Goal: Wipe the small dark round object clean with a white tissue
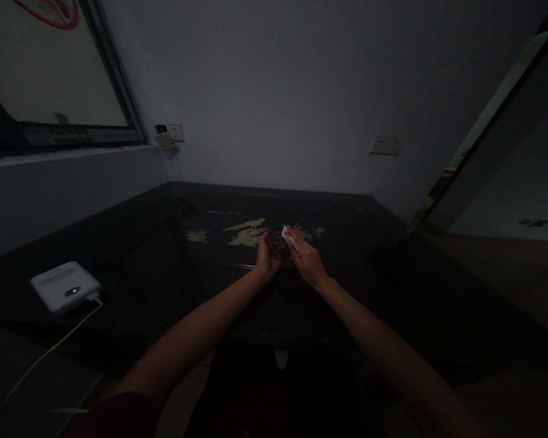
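My left hand is wrapped round a small dark, round object with a shiny rim, perhaps a glass or bowl; the dim light hides its exact kind. In my right hand is a white tissue, pinched between thumb and fingers at the right side of the round object's rim. Both hands are close together above the middle of a dark glossy table. Part of the object is covered by my fingers.
A white box-like device with a white cable stands at the table's left edge. Pale bird and flower decorations mark the tabletop. Behind it is a wall with sockets; a window is at upper left.
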Action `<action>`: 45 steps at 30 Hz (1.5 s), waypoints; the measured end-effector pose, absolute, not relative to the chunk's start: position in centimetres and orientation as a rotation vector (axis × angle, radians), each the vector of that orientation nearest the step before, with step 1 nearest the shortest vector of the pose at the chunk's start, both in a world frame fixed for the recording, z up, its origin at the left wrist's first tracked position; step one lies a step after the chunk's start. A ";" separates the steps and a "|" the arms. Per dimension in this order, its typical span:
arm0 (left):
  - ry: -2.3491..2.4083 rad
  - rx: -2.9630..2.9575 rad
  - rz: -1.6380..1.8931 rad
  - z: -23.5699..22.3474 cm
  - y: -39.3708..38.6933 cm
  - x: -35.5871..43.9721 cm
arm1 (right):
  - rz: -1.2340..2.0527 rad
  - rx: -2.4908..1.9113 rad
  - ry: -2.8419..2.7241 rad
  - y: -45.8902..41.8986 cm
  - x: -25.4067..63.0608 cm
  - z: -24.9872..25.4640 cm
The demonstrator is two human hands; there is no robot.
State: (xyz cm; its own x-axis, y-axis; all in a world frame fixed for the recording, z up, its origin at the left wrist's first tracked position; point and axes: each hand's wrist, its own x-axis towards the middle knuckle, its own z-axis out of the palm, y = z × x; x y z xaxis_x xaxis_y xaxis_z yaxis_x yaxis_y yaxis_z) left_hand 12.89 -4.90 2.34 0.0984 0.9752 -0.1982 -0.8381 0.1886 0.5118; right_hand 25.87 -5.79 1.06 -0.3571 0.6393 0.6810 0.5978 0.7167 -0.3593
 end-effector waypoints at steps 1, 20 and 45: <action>0.542 0.272 1.375 2.4 -4.7 12.7 | 0.042 -0.927 -2.075 -5.9 25.8 1.1; 0.499 0.401 1.263 1.3 -4.9 13.7 | 0.016 -0.866 -2.113 -6.5 25.1 1.7; 0.543 0.425 1.136 1.7 -5.4 13.7 | 0.725 -1.294 -0.786 1.3 36.9 -0.4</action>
